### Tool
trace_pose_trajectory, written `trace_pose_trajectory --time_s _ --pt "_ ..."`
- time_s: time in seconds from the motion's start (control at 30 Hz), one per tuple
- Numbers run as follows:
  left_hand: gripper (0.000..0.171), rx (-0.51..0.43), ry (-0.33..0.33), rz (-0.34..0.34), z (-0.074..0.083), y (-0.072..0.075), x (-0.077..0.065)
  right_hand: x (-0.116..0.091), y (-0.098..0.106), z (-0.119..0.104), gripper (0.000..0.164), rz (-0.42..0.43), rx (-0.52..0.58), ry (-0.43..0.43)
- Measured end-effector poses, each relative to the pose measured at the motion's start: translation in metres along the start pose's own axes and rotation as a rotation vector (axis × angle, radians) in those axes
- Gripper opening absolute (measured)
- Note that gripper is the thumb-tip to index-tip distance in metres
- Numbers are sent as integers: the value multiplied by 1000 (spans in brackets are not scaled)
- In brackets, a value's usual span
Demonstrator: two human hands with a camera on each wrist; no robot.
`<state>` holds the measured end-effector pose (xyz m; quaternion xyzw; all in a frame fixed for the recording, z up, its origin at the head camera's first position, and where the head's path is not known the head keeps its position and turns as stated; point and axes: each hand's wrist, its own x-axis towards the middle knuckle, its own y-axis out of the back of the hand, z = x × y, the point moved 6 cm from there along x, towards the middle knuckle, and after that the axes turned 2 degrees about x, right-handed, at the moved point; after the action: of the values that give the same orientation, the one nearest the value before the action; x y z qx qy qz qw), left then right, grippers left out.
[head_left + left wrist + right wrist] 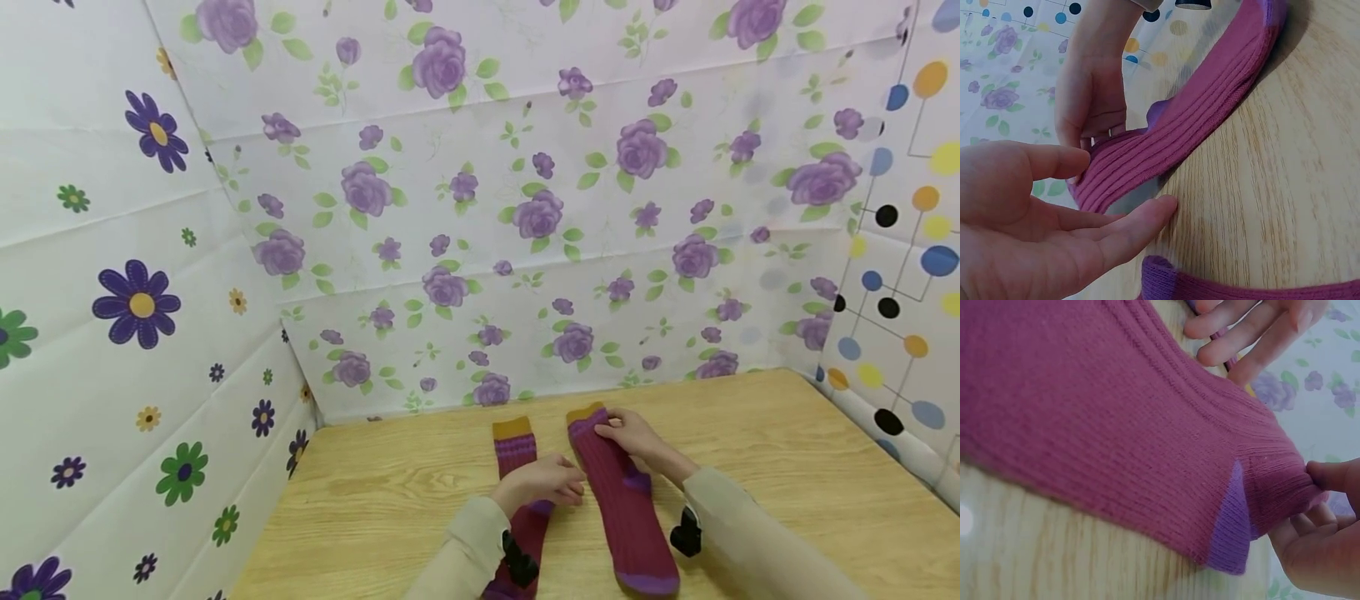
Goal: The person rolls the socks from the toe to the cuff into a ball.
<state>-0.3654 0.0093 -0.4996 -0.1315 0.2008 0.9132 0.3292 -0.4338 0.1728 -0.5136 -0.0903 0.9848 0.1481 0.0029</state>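
I see the right sock (626, 521) on the wooden table (375, 508), toe toward the wearer, its ribbed leg pinched near the mustard cuff by the right hand's (632, 437) thumb and fingers. The left hand (543, 482) hangs over the left sock (515, 454), thumb and fingers apart, gripping 0 things; I cannot tell whether it touches either of the 2 socks.

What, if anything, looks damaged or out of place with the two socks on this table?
Nothing stands out: no damage shows on the right sock or visible parts of the left sock, partly covered by the left hand.
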Motion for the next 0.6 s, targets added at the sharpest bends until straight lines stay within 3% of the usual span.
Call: trace_pose_trajectory --time_s 0.27,0.5,0.6 --pt "34 -128 37 5 1 -4 4 1 -6 3 46 -140 256 -35" --pt "33 -197 74 22 -2 -7 8 -1 -8 -1 50 -190 352 -64" --pt "45 -232 97 40 -4 -7 8 -3 -9 -3 51 -205 389 -68"
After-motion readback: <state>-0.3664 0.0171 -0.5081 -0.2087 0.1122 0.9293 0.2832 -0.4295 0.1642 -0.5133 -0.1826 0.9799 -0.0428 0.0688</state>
